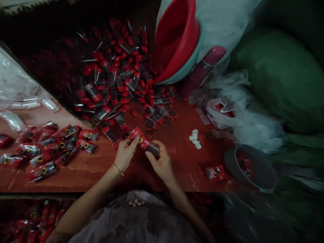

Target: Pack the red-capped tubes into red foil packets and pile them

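Note:
My left hand (126,153), with a gold bangle on its wrist, pinches the red end of a small red packet (138,134). My right hand (161,161) grips a clear tube with a red cap (151,147) filled with dark pieces. The tube's capped end meets the packet between both hands, above a red-brown table (106,165). Just beyond my hands lies a big heap of the same red-capped tubes (121,77).
Finished red packets (53,145) lie in a spread at the left, and one packet (215,172) at the right. A tilted red basin (176,40) stands at the back. Small white discs (194,139), a grey bowl (249,167), plastic bags and a green sack (280,77) sit at the right.

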`<state>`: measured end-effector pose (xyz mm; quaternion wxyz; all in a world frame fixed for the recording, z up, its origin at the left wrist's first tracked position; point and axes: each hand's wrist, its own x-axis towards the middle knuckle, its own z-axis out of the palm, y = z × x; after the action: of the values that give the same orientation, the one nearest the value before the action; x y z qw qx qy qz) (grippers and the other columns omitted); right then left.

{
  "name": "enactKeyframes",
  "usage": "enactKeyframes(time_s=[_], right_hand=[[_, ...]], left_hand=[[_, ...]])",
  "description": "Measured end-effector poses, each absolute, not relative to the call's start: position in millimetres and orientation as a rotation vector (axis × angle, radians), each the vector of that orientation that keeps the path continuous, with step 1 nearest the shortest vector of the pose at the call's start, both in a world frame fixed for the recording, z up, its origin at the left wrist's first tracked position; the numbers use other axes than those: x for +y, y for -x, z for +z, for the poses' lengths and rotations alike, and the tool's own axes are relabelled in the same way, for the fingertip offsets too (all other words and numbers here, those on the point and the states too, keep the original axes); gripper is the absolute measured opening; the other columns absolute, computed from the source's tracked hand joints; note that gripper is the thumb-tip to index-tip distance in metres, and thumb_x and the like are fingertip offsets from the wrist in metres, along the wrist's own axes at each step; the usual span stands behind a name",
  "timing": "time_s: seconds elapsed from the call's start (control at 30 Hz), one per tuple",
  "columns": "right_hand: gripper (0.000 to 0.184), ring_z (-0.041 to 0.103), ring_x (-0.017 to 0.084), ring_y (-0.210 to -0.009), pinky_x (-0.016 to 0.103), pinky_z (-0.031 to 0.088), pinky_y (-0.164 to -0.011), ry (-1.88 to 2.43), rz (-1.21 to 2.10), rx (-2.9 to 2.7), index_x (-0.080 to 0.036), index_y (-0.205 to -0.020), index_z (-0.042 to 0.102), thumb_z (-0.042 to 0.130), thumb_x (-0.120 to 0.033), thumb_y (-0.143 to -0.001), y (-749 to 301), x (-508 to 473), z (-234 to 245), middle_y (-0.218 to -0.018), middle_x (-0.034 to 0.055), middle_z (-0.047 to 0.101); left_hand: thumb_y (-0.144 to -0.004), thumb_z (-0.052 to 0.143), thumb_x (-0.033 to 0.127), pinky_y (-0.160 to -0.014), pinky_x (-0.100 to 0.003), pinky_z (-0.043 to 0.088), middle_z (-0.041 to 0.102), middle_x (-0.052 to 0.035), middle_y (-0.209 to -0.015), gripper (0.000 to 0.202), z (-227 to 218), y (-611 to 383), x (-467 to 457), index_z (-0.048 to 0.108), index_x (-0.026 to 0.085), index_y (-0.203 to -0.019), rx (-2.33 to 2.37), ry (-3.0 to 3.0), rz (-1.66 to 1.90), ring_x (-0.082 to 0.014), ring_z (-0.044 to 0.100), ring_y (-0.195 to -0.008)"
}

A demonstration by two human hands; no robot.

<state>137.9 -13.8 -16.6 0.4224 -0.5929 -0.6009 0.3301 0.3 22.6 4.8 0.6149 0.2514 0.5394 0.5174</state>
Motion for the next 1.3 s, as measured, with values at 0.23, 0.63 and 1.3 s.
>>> enactKeyframes(time_s=[0.23,0.63,1.3], right_hand=[[0.033,0.063,0.02,-0.09,0.028,0.052,-0.073,1.463,0.231,-2.006,-0.019,-0.118,0.053,0.049,-0.036,-0.089,-142.6,-11.4,-11.7,-0.103,0.0105,0.063],[0.029,0.065,0.017,-0.067,0.026,0.05,-0.061,1.416,0.586,-1.753,-0.017,-0.107,0.057,0.044,-0.038,-0.091,-159.4,-33.0,-16.4,-0.083,0.0074,0.069],[0.041,0.03,0.004,-0.029,0.016,0.021,-0.031,1.344,1.392,-1.128,-0.018,-0.069,0.053,0.044,-0.054,-0.085,-141.8,-29.9,-1.3,-0.04,-0.0083,0.044]], left_hand=[[-0.042,0.081,0.049,-0.049,-0.019,0.046,0.065,-0.0016,-0.058,0.045,4.2,0.7,25.4,0.066,0.012,-0.063,1.266,-0.432,1.156,-0.0079,0.056,-0.047],[-0.04,0.083,0.044,-0.047,-0.022,0.049,0.055,0.0056,-0.052,0.047,19.0,32.6,42.7,0.058,0.014,-0.065,1.331,-0.364,1.355,-0.007,0.052,-0.042],[-0.046,0.081,0.046,-0.035,-0.017,0.029,0.06,-0.0003,-0.049,0.041,24.5,6.5,23.4,0.063,0.01,-0.055,1.207,-0.594,1.05,-0.0037,0.041,-0.038]])
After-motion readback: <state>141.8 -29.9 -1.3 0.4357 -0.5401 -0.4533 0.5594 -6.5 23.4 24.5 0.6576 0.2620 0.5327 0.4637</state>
